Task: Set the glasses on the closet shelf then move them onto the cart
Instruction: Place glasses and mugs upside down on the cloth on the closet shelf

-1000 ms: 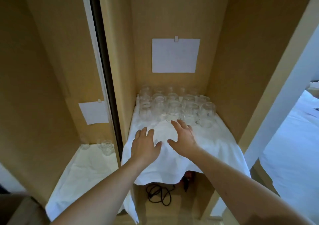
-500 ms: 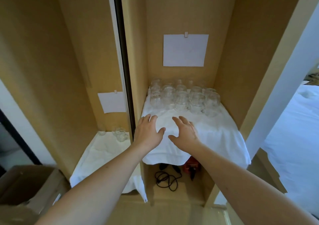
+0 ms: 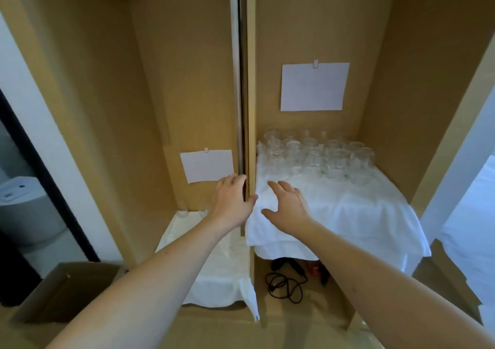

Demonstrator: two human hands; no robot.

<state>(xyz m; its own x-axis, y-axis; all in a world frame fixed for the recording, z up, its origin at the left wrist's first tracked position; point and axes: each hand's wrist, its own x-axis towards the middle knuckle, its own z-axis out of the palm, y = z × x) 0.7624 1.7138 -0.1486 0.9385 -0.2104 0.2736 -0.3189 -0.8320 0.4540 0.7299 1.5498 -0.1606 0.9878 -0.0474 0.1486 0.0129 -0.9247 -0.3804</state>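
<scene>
Hands reached forward from both of our bare forearms, palms down, holding nothing. Our left hand (image 3: pixel 232 201) hovered in front of the dark vertical divider (image 3: pixel 242 107) between the two closet bays, its fingers straight and close together, pointing up and away toward the lower right corner of the small paper sheet (image 3: pixel 206 165) pinned to the left bay's back wall; its thumb stuck out to the right. Our right hand (image 3: pixel 288 204) was spread over the near left part of the white cloth (image 3: pixel 361 209) that covered the right-hand shelf, fingers loosely splayed and aimed toward the back left, thumb out to the left; we could not tell whether it touched the cloth. The glasses (image 3: pixel 318 157) stood upright, long axes vertical, mouths up as far as we could see, packed in rows along the shelf's back edge from the left wall nearly to the right wall, well beyond our fingertips. A larger paper sheet (image 3: pixel 314 86) hung on the wall above them. Under the shelf lay a black cable (image 3: pixel 284 287). A cardboard box (image 3: pixel 64 292) sat low at the left.
</scene>
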